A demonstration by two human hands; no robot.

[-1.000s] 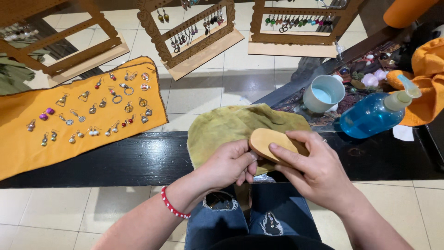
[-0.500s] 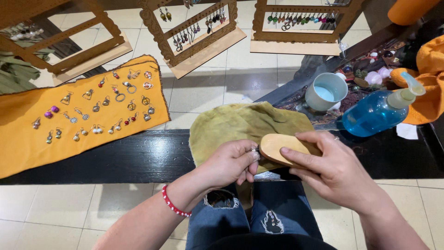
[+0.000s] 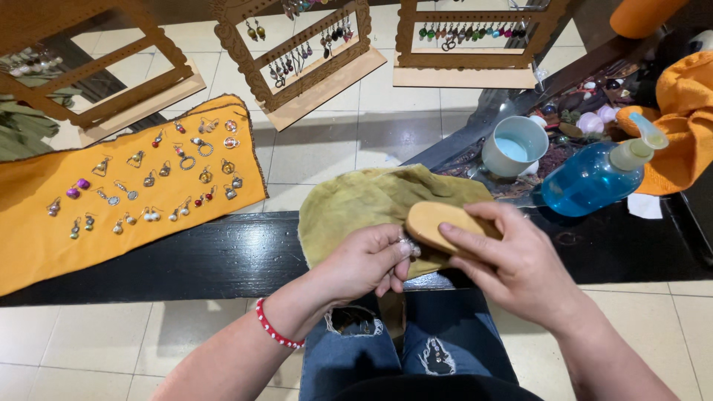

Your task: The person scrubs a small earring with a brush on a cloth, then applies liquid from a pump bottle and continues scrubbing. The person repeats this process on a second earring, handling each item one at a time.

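Note:
My left hand (image 3: 368, 260) pinches a small silvery piece of jewellery (image 3: 408, 246) between thumb and fingers, just over an olive-green cloth (image 3: 356, 204). My right hand (image 3: 512, 260) grips an oval wooden brush block (image 3: 438, 221) and presses its near end against the jewellery. Both hands hover above my knees in torn blue jeans (image 3: 412, 349). A red bead bracelet (image 3: 273, 330) circles my left wrist.
A black board (image 3: 186, 256) spans the floor, bearing an orange cloth (image 3: 37, 245) with several earrings (image 3: 148, 182). Wooden display racks (image 3: 304, 44) stand behind. To the right are a white cup (image 3: 514, 145), a blue pump bottle (image 3: 594, 178) and an orange towel (image 3: 687, 134).
The brush block has shifted slightly across the jewellery piece in my left hand. Both hands stay in about the same place over the green cloth.

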